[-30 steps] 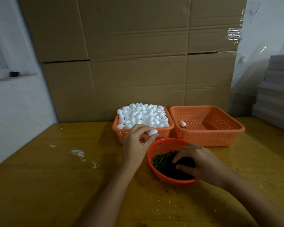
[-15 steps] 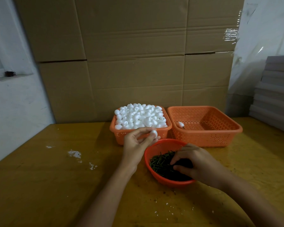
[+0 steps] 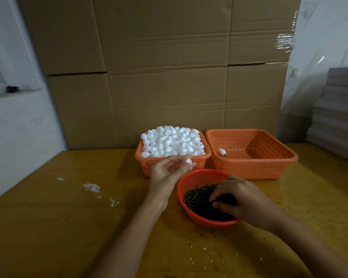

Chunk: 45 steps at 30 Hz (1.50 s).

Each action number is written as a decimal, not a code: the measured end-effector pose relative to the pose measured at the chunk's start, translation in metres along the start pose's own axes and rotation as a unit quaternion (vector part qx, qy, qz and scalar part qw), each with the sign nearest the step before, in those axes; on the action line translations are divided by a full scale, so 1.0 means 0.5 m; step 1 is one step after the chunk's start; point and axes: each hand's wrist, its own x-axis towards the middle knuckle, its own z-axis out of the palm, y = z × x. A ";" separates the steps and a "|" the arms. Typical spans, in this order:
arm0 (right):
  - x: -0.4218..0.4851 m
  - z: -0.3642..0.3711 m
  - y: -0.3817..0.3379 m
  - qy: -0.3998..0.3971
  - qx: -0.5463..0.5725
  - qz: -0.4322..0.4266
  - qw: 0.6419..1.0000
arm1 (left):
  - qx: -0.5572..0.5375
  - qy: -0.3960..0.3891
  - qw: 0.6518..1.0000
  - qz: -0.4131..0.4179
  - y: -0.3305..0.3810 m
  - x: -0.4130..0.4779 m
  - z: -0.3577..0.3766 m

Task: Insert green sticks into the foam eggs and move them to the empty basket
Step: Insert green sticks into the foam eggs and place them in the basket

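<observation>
My left hand [image 3: 167, 173] pinches one white foam egg [image 3: 187, 161] between thumb and fingertips, just in front of the orange basket [image 3: 149, 167] heaped with white foam eggs [image 3: 172, 141]. My right hand [image 3: 239, 199] reaches into the round red bowl [image 3: 191, 177] of green sticks [image 3: 197, 197], fingers curled among them; whether it holds a stick is hidden. The second orange basket [image 3: 269, 167] to the right holds a single foam egg with a stick [image 3: 222, 151] in its left corner.
All three containers stand on a yellow wooden table [image 3: 68, 227] with white foam crumbs [image 3: 91, 187] on its left part. Cardboard boxes [image 3: 169, 67] rise right behind the baskets. Stacked grey sheets [image 3: 338, 113] lie at the right edge.
My left hand has turned the foam egg slightly in its fingertips. My right hand stays in the bowl, fingers shifting among the sticks.
</observation>
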 end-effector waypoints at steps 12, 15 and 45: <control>-0.001 0.000 -0.001 -0.003 -0.002 -0.002 1.000 | -0.070 0.020 0.997 -0.036 0.005 0.003 0.001; -0.002 -0.001 -0.001 -0.001 0.000 -0.001 1.000 | -0.074 0.021 0.996 -0.042 0.007 0.003 0.001; -0.003 -0.004 -0.006 -0.002 0.001 -0.007 1.000 | 0.009 -0.020 0.999 -0.031 0.002 0.006 -0.012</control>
